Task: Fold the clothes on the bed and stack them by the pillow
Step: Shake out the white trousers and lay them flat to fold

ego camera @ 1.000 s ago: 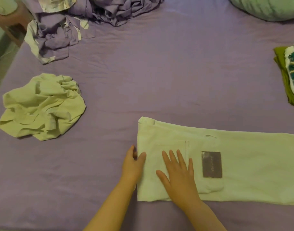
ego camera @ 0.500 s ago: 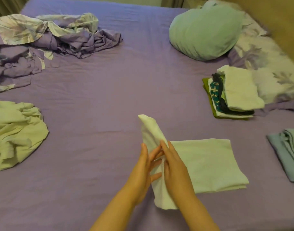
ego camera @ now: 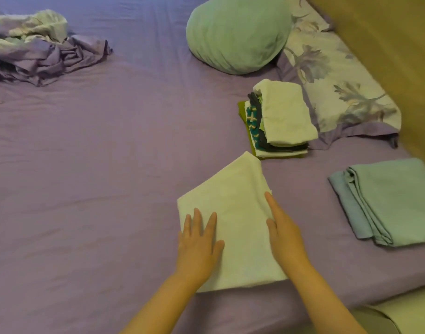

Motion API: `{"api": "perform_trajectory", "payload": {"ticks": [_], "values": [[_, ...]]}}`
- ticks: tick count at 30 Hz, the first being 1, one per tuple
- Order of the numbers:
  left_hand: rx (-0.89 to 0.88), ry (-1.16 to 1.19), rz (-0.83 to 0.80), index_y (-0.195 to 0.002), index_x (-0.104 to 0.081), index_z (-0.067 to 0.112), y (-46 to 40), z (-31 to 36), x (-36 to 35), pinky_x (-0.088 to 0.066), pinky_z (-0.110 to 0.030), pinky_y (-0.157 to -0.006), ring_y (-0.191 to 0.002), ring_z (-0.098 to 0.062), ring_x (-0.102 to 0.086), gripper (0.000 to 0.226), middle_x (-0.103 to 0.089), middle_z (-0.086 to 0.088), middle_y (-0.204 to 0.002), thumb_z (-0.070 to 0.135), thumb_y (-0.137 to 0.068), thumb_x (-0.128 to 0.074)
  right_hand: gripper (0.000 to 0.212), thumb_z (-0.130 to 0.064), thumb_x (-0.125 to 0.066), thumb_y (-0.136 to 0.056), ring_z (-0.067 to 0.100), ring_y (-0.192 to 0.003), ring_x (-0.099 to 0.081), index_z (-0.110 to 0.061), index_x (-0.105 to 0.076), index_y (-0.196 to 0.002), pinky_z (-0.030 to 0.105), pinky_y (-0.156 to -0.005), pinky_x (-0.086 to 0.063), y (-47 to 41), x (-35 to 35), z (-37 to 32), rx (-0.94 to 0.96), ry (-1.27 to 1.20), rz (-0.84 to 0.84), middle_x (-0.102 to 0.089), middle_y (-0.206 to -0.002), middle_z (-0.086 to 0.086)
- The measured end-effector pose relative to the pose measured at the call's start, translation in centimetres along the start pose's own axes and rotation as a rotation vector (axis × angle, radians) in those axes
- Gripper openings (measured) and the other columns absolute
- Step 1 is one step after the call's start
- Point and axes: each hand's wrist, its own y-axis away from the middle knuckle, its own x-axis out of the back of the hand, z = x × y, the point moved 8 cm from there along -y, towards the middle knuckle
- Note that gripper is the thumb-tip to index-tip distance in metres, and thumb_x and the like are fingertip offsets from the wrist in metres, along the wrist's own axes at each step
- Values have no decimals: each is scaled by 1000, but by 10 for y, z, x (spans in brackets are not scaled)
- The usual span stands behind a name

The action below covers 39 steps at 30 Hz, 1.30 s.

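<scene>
Both hands, left hand (ego camera: 198, 239) flat and right hand (ego camera: 282, 231) edge-on with fingers straight, are smoothing a folded white garment (ego camera: 233, 213), likely needing lifting next onto the stack (ego camera: 281, 116) beside the pillow (ego camera: 346, 92).

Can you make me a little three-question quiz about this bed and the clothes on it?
1. True or false: both hands lie flat on the pale folded cloth.
2. What lies on top of the stack by the flowered pillow? A) a pale folded cloth B) a red sock C) a book
3. Fill in: the round green pillow rests on the ______ sheet.

Key: 1 true: left hand and right hand press it flat. 2 A. 3 purple.
</scene>
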Motion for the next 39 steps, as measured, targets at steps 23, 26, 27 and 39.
{"api": "perform_trajectory", "payload": {"ticks": [23, 26, 27, 39], "values": [[492, 337, 47, -150, 8, 39, -34, -36, -58, -29, -48, -109, -142, -36, -16, 108, 6, -10, -159, 62, -76, -66, 110, -57, -66, -78, 35, -140, -22, -28, 12, -150, 51, -108, -31, -60, -53, 156, -333, 184, -199, -7, -159, 10], [527, 569, 192, -152, -4, 24, -38, -43, -47, -36, -47, -107, -133, -34, -35, 111, -29, -15, -149, 41, -72, -80, 122, -47, -78, -71, 33, -138, -28, -13, 7, -151, 46, -107, -32, -65, -50, 162, -464, 0, -177, -20, -154, 15], [572, 642, 225, -151, -9, 18, -37, -48, -45, -38, -46, -105, -131, -33, -39, 111, -35, -13, -147, 38, -71, -82, 118, -44, -79, -71, 33, -136, -33, -8, 0, -151, 43, -105, -34, -65, -49, 164, -506, -37, -174, -26, -152, 17], [691, 1100, 65, -104, -56, 5, -20, -16, -3, -49, -39, -72, -79, -26, -63, 23, -66, -11, -97, 20, -89, -67, 48, -24, -69, -86, 17, -94, -53, -15, -50, -130, 26, -76, -38, -45, 36, 111, -338, -257, 30, -61, -112, 0]]}}
